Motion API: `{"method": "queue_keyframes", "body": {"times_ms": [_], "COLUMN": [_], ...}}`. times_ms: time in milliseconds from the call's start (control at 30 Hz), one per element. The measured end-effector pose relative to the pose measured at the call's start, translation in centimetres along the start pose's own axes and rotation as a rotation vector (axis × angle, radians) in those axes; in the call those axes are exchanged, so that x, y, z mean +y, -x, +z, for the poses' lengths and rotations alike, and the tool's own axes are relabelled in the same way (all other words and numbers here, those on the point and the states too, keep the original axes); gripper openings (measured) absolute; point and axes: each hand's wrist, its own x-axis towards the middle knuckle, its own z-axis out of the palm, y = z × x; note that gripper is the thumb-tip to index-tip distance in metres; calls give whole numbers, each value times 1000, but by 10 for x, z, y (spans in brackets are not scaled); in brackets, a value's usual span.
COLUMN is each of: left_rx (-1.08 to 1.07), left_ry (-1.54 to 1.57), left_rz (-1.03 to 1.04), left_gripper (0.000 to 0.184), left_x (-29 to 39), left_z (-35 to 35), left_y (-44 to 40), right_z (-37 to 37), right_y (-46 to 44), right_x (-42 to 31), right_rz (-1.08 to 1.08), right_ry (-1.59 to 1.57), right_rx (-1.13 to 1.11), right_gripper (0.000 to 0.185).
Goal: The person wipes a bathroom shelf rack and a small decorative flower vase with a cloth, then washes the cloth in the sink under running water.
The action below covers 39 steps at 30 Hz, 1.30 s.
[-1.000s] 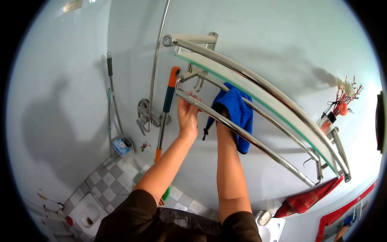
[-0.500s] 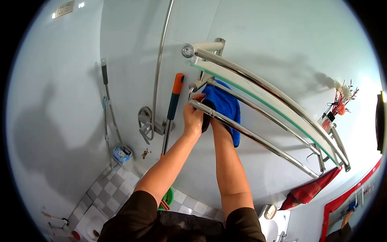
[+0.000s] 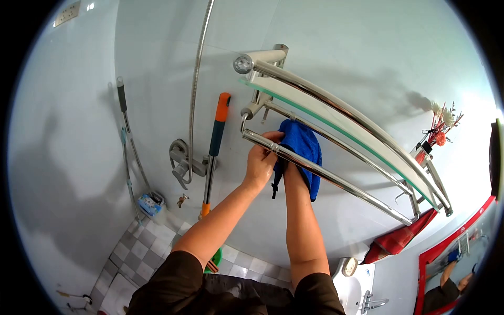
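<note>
A blue cloth mitt (image 3: 303,137) with a dark edge and a hanging cord covers my right hand, up between the bars of the metal rack (image 3: 336,177). The fingers of that hand are hidden inside it. My left hand (image 3: 263,160) is beside it, below the left end of the front bar, its fingertips bent behind the bar at the mitt's left edge. Whether they pinch the mitt or the bar is hidden. A glass shelf (image 3: 341,119) lies just above the mitt.
An orange-and-dark pole (image 3: 216,131) leans left of the rack, near the shower tap (image 3: 184,164) and hose. Flowers (image 3: 442,126) stand at the rack's right end, over a red cloth (image 3: 399,240). A sink (image 3: 353,286), mirror and green bucket are lower down.
The mitt first moved left to my left hand, then a little right again. My left hand has come up from an open pose to the mitt's edge. The view has shifted.
</note>
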Motion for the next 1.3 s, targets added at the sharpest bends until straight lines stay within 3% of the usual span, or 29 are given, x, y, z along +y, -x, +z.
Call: {"method": "queue_keyframes", "body": {"times_ms": [133,200,333,400,467,567,633,800,867,967,1300], "left_rx": [-53,-29,12,21,28,38,45,-21,-84,-166,-281], "left_ry": [-91,-115,-260,-296,-331,-361,-398,-285,-218,-145,-296], "left_rz": [-10,25,192,228,265,282,159,-27,-292,-339,-129], "left_gripper": [28,27,24,24,24,20,19,21,21,22,22], "left_x": [2,6,6,9,11,16,25,41,43,45,38], "left_z": [1,5,2,1,-1,-2,2,18,20,22,14], "left_y": [1,4,12,15,15,8,1,-25,-36,-43,-50], "right_z": [-27,-31,-28,-30,-17,-24,-16,-11,-16,-26,-27], "right_y": [6,2,1,-5,-17,-11,-4,-11,-12,-8,3], "right_x": [-24,-19,-19,-10,18,17,41,62,58,54,41], "right_rz": [118,-229,-64,-285,-273,-384,103,134,198,363,651], "right_ry": [-45,397,262,448,299,414,-606,-826,-928,-1155,-1515], "right_rx": [-153,-233,-240,-412,-468,-540,-487,-483,-519,-590,-597], "right_gripper": [27,24,32,23,23,25,28,29,28,26,20]}}
